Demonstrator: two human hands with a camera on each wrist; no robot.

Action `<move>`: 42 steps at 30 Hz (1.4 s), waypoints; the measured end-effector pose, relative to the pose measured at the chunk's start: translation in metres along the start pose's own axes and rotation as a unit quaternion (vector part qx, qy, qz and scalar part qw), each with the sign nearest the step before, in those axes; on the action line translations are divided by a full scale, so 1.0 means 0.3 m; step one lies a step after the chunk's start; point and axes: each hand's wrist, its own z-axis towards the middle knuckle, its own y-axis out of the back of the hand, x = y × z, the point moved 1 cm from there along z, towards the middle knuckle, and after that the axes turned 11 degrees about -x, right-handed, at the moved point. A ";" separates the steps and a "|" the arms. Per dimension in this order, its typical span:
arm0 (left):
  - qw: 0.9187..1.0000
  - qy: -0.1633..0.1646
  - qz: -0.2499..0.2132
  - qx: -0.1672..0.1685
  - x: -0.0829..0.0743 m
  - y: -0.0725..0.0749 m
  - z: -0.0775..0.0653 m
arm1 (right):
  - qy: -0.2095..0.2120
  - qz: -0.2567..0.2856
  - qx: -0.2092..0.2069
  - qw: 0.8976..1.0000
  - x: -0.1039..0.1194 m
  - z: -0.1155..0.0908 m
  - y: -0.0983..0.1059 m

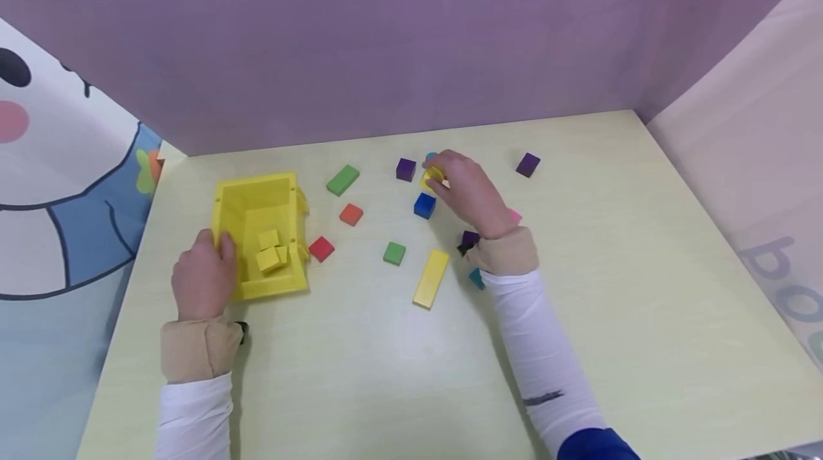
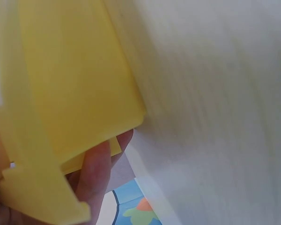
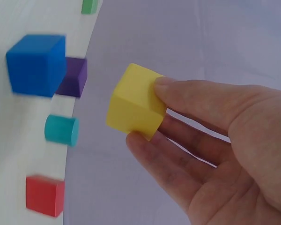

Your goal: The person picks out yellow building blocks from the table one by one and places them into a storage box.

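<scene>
My right hand [image 1: 471, 192] pinches a yellow cube [image 3: 136, 98] between thumb and fingertips; the right wrist view shows it held up off the table. Around that hand lie a blue cube [image 1: 425, 206], a purple cube [image 1: 406, 169] and a blue-green cylinder [image 3: 61, 130]. With my left hand [image 1: 206, 278] I grip the left wall of a yellow plastic bin [image 1: 252, 197], thumb at its rim. Several yellow cubes [image 1: 268, 260] sit inside, toward the near end. In the left wrist view, fingers [image 2: 96, 171] curl around the bin's edge.
Right of the bin are a red block [image 1: 321, 248], an orange block [image 1: 351, 214] and green blocks [image 1: 343, 180]. A long yellow block [image 1: 431, 279] lies mid-table; another purple cube [image 1: 528, 165] is at the back right. Beside my right wrist is a teal block [image 1: 476, 278]. A purple partition [image 1: 411, 46] borders the table's back.
</scene>
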 end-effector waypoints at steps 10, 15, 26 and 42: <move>1.000 0.011 0.005 0.011 -0.007 -0.002 -0.003 | 0.002 0.005 0.025 1.000 0.071 0.021 -0.035; 1.000 0.007 0.001 0.005 -0.009 -0.006 -0.007 | 0.018 0.015 0.026 0.999 0.104 0.024 -0.058; 1.000 0.011 0.002 0.010 -0.015 -0.007 -0.008 | 0.056 0.044 0.042 0.997 0.227 0.037 -0.119; 1.000 0.007 -0.001 0.011 -0.048 -0.004 -0.022 | 0.126 0.064 0.054 0.988 0.351 0.029 -0.183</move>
